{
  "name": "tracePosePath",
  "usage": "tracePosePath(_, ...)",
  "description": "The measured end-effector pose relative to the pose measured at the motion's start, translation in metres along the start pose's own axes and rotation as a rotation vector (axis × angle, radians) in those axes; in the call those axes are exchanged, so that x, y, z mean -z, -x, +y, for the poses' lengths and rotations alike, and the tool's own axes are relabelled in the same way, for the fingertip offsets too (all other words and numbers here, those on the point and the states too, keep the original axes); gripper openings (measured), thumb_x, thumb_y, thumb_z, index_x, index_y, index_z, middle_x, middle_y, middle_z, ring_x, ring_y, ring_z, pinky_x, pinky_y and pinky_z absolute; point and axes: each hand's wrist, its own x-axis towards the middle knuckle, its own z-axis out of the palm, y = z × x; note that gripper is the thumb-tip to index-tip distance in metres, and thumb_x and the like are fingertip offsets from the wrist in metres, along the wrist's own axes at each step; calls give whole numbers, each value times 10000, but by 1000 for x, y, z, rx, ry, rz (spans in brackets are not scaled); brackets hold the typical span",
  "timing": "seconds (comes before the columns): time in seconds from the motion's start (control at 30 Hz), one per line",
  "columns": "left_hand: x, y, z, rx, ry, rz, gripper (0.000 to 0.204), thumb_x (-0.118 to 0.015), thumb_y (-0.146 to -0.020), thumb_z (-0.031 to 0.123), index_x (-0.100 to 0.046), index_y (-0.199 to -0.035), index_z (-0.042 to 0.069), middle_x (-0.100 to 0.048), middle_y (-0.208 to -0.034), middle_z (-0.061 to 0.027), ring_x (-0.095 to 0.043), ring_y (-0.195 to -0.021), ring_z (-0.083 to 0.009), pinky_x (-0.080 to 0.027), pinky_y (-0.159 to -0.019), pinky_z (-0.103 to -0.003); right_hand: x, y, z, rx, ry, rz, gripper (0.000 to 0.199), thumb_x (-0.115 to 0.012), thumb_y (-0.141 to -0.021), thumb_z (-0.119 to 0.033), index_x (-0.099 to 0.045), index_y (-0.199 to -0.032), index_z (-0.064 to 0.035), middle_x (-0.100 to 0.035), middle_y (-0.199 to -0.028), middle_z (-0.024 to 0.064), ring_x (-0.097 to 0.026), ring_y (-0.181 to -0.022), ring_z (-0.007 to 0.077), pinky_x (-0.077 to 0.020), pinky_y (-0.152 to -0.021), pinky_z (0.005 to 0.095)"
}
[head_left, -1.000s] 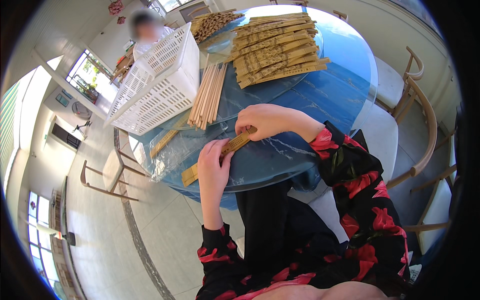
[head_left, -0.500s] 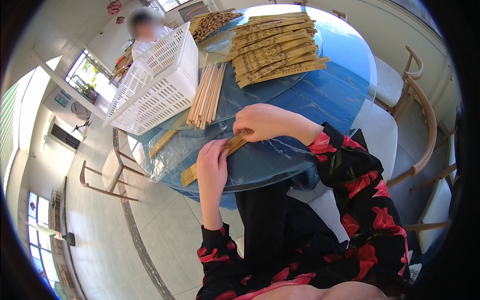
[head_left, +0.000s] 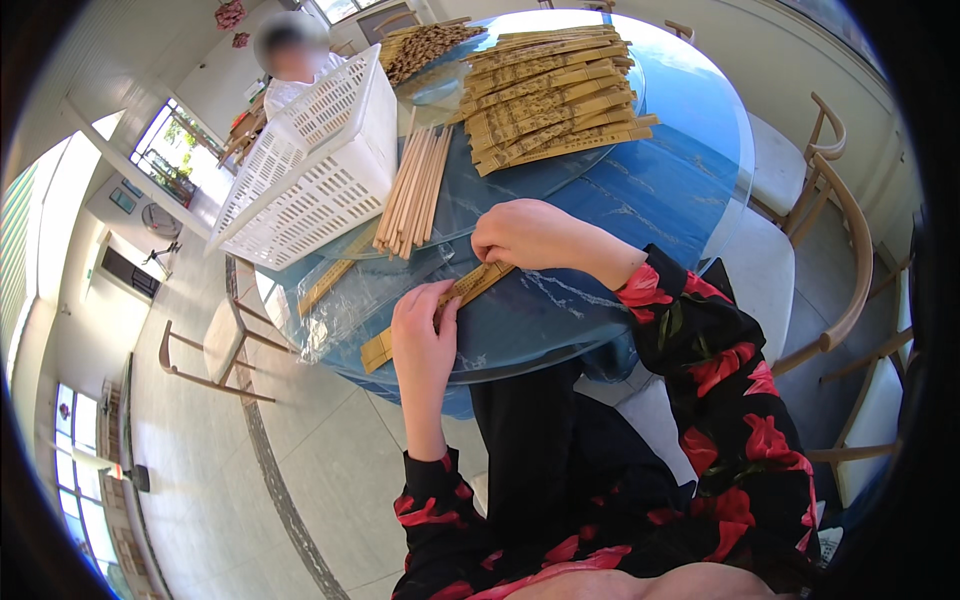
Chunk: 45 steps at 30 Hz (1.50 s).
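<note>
A long flat tan paper sleeve (head_left: pixel 470 288) with printed patterns lies at the near edge of the round blue table (head_left: pixel 640 200). My left hand (head_left: pixel 422 335) grips its near part, fingers curled over it. My right hand (head_left: pixel 525 235) is closed on its far end, at the sleeve's mouth. A loose bundle of bare wooden chopsticks (head_left: pixel 412 195) lies just beyond my hands. Farther back sits a big pile of filled tan sleeves (head_left: pixel 545 100).
A white slotted plastic basket (head_left: pixel 315 170) stands at the table's left. Clear plastic wrap (head_left: pixel 345 300) hangs over the near-left edge. Another person (head_left: pixel 290 50) sits across. Wooden chairs (head_left: pixel 830 250) stand to the right, and a chair (head_left: pixel 215 350) to the left on the tiled floor.
Both hands stay on the sleeve with only slight shifts; my right hand has edged a little toward my left hand along it.
</note>
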Motion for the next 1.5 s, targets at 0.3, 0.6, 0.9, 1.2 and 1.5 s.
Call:
tracePosePath(0.3, 0, -1, 2, 4, -6, -8, 184, -690, -849, 38, -681, -1028, -1, -653, -928, -117, -588, -690, -224, -492, -667, -323, -4, -3, 4, 112, 30, 293, 100, -689, -797, -174, -680, -790, -75, -639, -806, 65, -612, -843, 302, -498, -761, 410)
tracePosePath(0.6, 4, 8, 6, 72, -160, 115, 127, -661, -856, 47, -643, -972, -2, -616, -996, -131, -583, -944, -338, -472, -832, -404, 6, -7, -2, 42, -252, 601, 141, -762, -825, -139, -662, -847, -42, -588, -768, 37, -560, -697, 175, -457, -628, 301)
tracePosePath(0.9, 10, 10, 12, 216, 4, 242, 82, -641, -908, 49, -606, -976, 18, -605, -913, -90, -586, -732, -221, -464, -642, -301, 5, -9, 2, -20, -622, 643, 160, -643, -958, -181, -691, -974, -30, -648, -852, 23, -557, -679, 89, -440, -605, 233)
tracePosePath(1.2, -5, -8, 1, 575, 1391, 427, 166, -623, -962, 59, -554, -1113, 62, -602, -859, -21, -578, -659, -100, -458, -574, -228, 1, -6, 0, -129, -1074, -3, 559, -436, -1025, -537, -705, -1017, -47, -680, -787, 29, -577, -657, 81, -444, -587, 214)
tracePosePath(1.5, -8, -4, 7, 613, 1469, 340, 191, -620, -976, 99, -551, -1145, 42, -508, -781, 24, -446, -636, -65, -359, -560, -213, 2, 2, -12, -165, -795, -196, 171, -619, -944, -164, -685, -897, -14, -673, -772, 10, -559, -643, 67, -441, -596, 213)
